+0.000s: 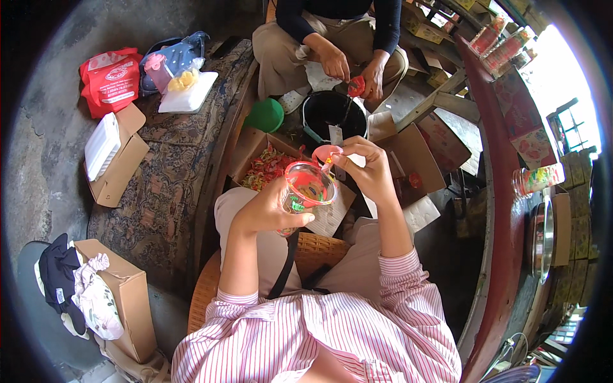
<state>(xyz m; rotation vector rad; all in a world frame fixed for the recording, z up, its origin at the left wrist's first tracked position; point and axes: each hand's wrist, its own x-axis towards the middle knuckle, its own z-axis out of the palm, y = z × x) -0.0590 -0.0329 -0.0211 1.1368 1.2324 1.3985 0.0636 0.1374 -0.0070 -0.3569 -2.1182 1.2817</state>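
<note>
My left hand (271, 209) is wrapped around a clear plastic cup (299, 203) with a red rim, tilted so that its mouth faces up at me. Red, green and yellow pieces show in or through it. Over the cup's far right edge, my right hand (367, 167) pinches a small red-and-yellow packet (328, 163) between thumb and fingers. A rounded pinkish-red piece (324, 152) shows at those fingertips; whether it belongs to the packet I cannot tell. Just beyond the cup stands a cardboard box (246, 152) holding many small red and yellow wrapped pieces (268, 167).
Opposite me sits a person, whose hands (336, 62) hold a red item (355, 85) above a black bucket (319, 102). A green bowl (264, 115) is beside it. An open carton (418, 153) stands right. Filled jars (538, 179) line the red ledge (495, 281).
</note>
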